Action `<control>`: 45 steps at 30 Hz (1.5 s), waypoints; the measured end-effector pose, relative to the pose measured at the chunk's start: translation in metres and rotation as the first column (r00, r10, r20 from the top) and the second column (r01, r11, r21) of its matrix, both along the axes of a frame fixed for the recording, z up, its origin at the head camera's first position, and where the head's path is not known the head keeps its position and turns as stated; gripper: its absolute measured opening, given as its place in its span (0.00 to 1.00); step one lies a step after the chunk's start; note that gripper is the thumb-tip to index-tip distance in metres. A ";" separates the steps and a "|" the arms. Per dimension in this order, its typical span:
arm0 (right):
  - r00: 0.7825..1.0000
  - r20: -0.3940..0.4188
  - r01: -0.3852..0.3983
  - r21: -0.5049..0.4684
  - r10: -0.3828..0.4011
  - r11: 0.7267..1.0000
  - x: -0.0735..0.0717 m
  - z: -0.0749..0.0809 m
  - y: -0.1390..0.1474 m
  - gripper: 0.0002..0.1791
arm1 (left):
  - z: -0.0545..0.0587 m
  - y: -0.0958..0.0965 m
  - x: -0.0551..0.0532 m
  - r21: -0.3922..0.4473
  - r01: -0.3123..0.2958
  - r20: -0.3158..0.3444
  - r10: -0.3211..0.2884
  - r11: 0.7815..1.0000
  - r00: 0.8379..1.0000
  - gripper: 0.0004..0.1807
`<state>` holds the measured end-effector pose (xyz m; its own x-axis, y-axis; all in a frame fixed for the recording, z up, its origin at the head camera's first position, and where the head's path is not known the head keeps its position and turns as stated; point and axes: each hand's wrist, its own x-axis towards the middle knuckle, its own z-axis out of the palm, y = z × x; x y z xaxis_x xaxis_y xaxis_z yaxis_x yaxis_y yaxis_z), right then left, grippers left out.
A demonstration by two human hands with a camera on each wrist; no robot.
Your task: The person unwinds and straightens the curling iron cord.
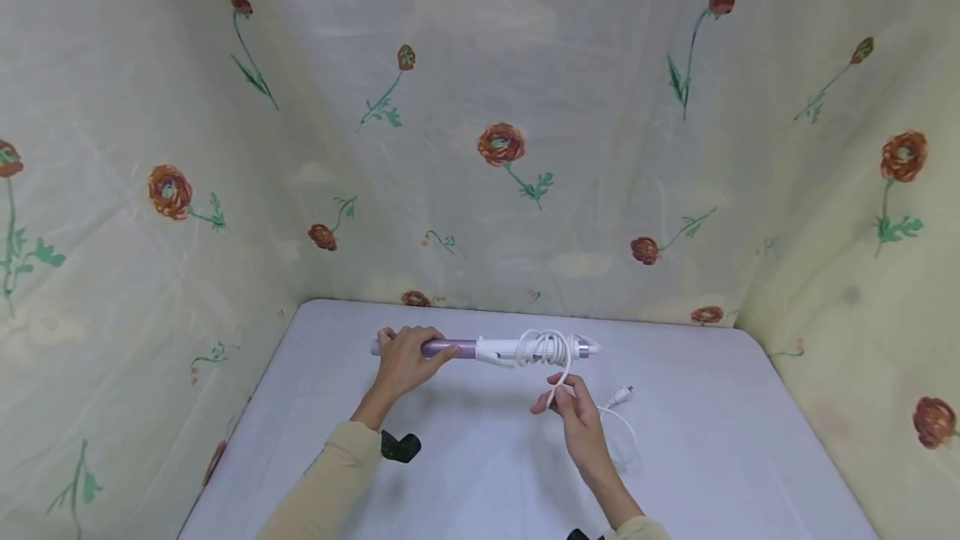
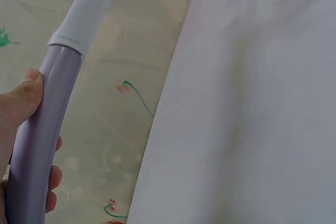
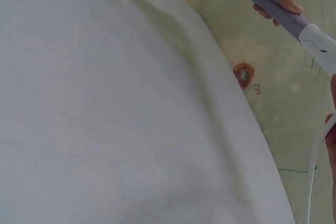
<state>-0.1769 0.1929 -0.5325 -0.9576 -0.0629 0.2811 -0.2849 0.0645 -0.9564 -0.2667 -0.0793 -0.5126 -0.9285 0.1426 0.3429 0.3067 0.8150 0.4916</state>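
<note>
A curling iron with a purple barrel and white handle [image 1: 493, 347] is held level above the table. My left hand [image 1: 407, 359] grips the purple barrel [image 2: 55, 80], its thumb along one side and fingertips showing on the other. White cord [image 1: 551, 346] lies in several loops around the handle. Below the handle's right part, my right hand [image 1: 576, 419] pinches the cord between thumb and fingers. In the right wrist view just an edge of that hand [image 3: 332, 148] shows, beside the hanging cord [image 3: 313, 177].
The cord's free end trails down on the right to a white two-pin plug [image 1: 621, 395]. A white table [image 1: 480, 482] lies beneath, with flower-printed cloth [image 1: 570, 215] standing around its back and sides. Black pieces [image 1: 401, 447] sit at both wrists.
</note>
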 end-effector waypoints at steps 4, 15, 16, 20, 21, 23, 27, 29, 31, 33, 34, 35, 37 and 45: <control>0.998 -0.051 0.038 0.089 -0.033 0.995 0.001 0.006 0.001 0.09 | 0.003 0.000 0.001 -0.008 0.000 -0.013 0.000 1.000 1.000 0.23; 0.955 -0.292 0.195 0.478 -0.054 0.856 -0.008 0.022 0.019 0.05 | 0.000 -0.002 0.002 -0.026 0.026 -0.039 -0.027 0.999 0.999 0.24; 0.948 -0.315 0.212 0.501 -0.052 0.839 -0.009 0.024 0.021 0.05 | 0.000 -0.002 0.003 -0.023 0.027 -0.039 -0.028 0.999 0.999 0.23; 0.908 -0.417 0.285 0.576 -0.024 0.766 -0.017 0.034 0.028 0.03 | -0.002 -0.004 0.003 -0.021 0.024 -0.041 -0.025 0.999 0.999 0.23; 0.898 -0.439 0.298 0.586 -0.014 0.753 -0.019 0.036 0.030 0.03 | -0.002 -0.004 0.002 -0.021 0.023 -0.042 -0.024 1.000 0.999 0.23; 0.877 -0.481 0.318 0.599 0.013 0.735 -0.023 0.040 0.033 0.04 | -0.003 -0.005 0.002 -0.027 0.022 -0.041 -0.023 0.999 0.999 0.23; 0.848 -0.527 0.337 0.612 0.051 0.716 -0.030 0.047 0.039 0.05 | -0.004 -0.006 0.002 -0.030 0.032 -0.043 -0.033 0.999 0.999 0.23; 0.852 -0.520 0.331 0.621 0.058 0.711 -0.034 0.050 0.042 0.05 | -0.005 -0.007 0.002 -0.024 0.038 -0.039 -0.039 0.999 0.998 0.23; 0.864 -0.501 0.320 0.626 0.053 0.711 -0.038 0.052 0.046 0.05 | -0.005 -0.007 0.002 -0.023 0.041 -0.032 -0.042 0.999 0.999 0.23; 0.876 -0.480 0.308 0.630 0.045 0.713 -0.042 0.054 0.050 0.05 | -0.005 -0.007 0.003 -0.021 0.045 -0.018 -0.045 0.999 0.999 0.23; 0.884 -0.465 0.297 0.633 0.045 0.715 -0.044 0.054 0.052 0.05 | -0.005 -0.008 0.003 -0.022 0.046 -0.011 -0.046 0.999 0.999 0.23; 0.889 -0.455 0.289 0.636 0.046 0.716 -0.046 0.055 0.054 0.05 | -0.004 -0.008 0.003 -0.024 0.049 -0.004 -0.049 0.999 0.999 0.23; 0.900 -0.433 0.273 0.646 0.048 0.713 -0.051 0.055 0.058 0.05 | -0.004 -0.009 0.003 -0.027 0.055 0.009 -0.055 0.998 0.998 0.23; 0.935 -0.350 0.212 0.685 0.059 0.697 -0.071 0.045 0.076 0.06 | -0.005 -0.017 0.005 -0.033 0.083 0.082 -0.080 0.996 0.993 0.23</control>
<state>-0.2476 0.2693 -0.4871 -0.8285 -0.3015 0.4719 -0.5250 0.7115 -0.4671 -0.2618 -0.0958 -0.5173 -0.9377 0.2297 0.2606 0.3332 0.8069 0.4877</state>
